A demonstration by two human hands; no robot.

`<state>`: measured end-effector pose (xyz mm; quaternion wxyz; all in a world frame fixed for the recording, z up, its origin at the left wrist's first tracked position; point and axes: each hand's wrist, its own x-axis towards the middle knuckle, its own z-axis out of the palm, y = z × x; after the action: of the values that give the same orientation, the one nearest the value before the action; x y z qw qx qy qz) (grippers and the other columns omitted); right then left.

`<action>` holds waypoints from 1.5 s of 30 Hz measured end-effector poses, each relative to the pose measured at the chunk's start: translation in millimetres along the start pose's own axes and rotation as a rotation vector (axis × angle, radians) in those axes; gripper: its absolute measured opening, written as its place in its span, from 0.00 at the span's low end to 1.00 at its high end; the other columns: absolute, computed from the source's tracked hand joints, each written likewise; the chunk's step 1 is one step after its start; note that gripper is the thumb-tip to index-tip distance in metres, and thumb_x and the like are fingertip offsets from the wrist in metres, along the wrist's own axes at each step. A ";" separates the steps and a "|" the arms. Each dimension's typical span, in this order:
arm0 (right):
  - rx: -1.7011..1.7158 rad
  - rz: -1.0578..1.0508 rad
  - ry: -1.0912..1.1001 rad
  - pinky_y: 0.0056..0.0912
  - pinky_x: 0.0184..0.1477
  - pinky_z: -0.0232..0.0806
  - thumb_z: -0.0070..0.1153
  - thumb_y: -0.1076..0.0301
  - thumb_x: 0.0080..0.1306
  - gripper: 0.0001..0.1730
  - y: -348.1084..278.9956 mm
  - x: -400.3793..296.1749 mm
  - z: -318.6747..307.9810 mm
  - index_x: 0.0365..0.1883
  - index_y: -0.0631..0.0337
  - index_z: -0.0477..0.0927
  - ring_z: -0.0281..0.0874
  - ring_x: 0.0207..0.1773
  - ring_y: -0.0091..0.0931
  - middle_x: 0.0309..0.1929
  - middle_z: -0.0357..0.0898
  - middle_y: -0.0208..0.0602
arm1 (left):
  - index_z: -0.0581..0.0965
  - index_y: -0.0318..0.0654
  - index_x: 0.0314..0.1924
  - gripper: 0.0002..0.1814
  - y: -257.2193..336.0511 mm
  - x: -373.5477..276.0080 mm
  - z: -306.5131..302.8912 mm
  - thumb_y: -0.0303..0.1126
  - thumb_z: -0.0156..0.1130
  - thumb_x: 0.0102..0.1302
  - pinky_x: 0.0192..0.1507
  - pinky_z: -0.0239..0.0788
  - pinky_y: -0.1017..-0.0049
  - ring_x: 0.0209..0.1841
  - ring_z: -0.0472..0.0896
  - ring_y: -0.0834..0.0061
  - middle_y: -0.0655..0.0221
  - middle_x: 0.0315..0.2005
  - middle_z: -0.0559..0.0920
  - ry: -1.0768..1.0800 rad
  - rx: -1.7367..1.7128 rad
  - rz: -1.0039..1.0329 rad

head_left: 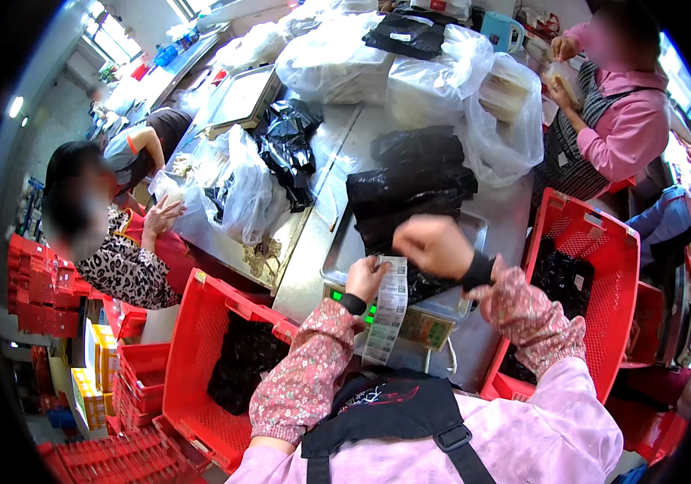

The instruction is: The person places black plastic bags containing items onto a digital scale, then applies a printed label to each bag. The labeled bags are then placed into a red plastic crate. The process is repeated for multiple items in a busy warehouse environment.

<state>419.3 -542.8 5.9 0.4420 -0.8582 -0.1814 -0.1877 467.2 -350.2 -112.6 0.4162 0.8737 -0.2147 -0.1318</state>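
Observation:
A strip of printed white labels [387,314] hangs down from my left hand [367,278], pinched at its top end between thumb and fingers. Just right of the strip's top is my right hand [435,245], motion-blurred with fingers bent; whether it holds a label cannot be told. Beneath and beyond both hands a black plastic bag [412,187] lies on the metal pan [478,233] of a weighing scale with a green lit display. More black plastic [418,148] lies behind it. Floral sleeve covers and black cuffs are on both my arms.
Red plastic crates holding black bags stand to my left [185,363] and right [614,290]. Clear plastic bags [333,60] with pale contents line the table's far side, near a light blue kettle [498,30]. Co-workers stand at left [133,260] and right [623,133], handling small clear bags.

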 end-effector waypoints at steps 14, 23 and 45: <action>-0.438 0.278 -0.500 0.41 0.51 0.67 0.49 0.65 0.56 0.17 33.8 -102.7 45.4 0.42 0.63 0.77 0.75 0.48 0.41 0.41 0.77 0.48 | 0.77 0.25 0.29 0.25 33.4 -18.8 -43.1 0.48 0.62 0.56 0.33 0.69 0.61 0.31 0.79 0.50 0.45 0.24 0.79 -0.451 0.243 -0.026; -0.442 0.004 -0.260 0.41 0.55 0.65 0.49 0.68 0.57 0.20 57.2 -123.9 47.3 0.48 0.62 0.75 0.73 0.51 0.42 0.48 0.76 0.45 | 0.73 0.29 0.27 0.15 61.3 -57.7 -4.1 0.36 0.63 0.57 0.28 0.65 0.63 0.26 0.76 0.51 0.51 0.21 0.76 -0.222 0.000 -0.009; -0.237 0.375 0.300 0.32 0.46 0.70 0.62 0.66 0.51 0.20 211.5 29.0 -79.3 0.43 0.61 0.79 0.79 0.44 0.35 0.42 0.80 0.42 | 0.78 0.32 0.35 0.11 4.3 -4.9 15.4 0.35 0.59 0.65 0.32 0.67 0.78 0.28 0.73 0.85 0.71 0.23 0.79 -0.386 -0.136 0.034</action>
<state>532.5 -719.1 -83.4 0.3875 -0.8851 0.0715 -0.2476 455.4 -360.5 -118.5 0.4275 0.7984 -0.2957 -0.3038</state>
